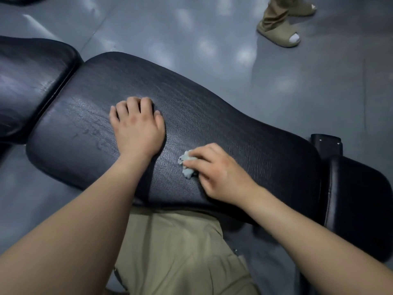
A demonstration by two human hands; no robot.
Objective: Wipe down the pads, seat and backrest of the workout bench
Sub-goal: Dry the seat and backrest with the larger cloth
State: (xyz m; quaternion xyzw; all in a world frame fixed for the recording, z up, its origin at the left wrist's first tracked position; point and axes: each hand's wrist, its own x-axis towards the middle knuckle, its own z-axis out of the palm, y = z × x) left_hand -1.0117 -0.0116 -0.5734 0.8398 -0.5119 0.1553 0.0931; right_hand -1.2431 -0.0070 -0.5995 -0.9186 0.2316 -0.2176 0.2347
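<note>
Firstly, bench: I logged three black padded sections set end to end across the head view.

Long pad: the middle section, creased and shiny. It lay under both sets of fingers and narrowed to the right of them.

Left hand: palm down on the long pad, holding nothing. Its fingers were close together and bent at the knuckles, the tips pressed into the pad. I noted faint streaks on the pad off the little-finger side.

Right hand: knuckles up, on the thumb side of the left hand and apart from it. Its fingers were curled over a wad and pressed it to the long pad.

Wad: pale, crumpled, partly showing past the right fingertips. It lay near the heel of the left hand and clear of it. I could not tell the material.

Left pad: beyond the left little finger, across a narrow gap.

Right pad: past the right wrist, with a black bracket at the join.

Floor: grey and glossy, beyond all the fingertips.

Trousers: khaki, between my two forearms.

Second person: one foot in a tan slide over a white sock, far beyond the right fingertips.
</note>
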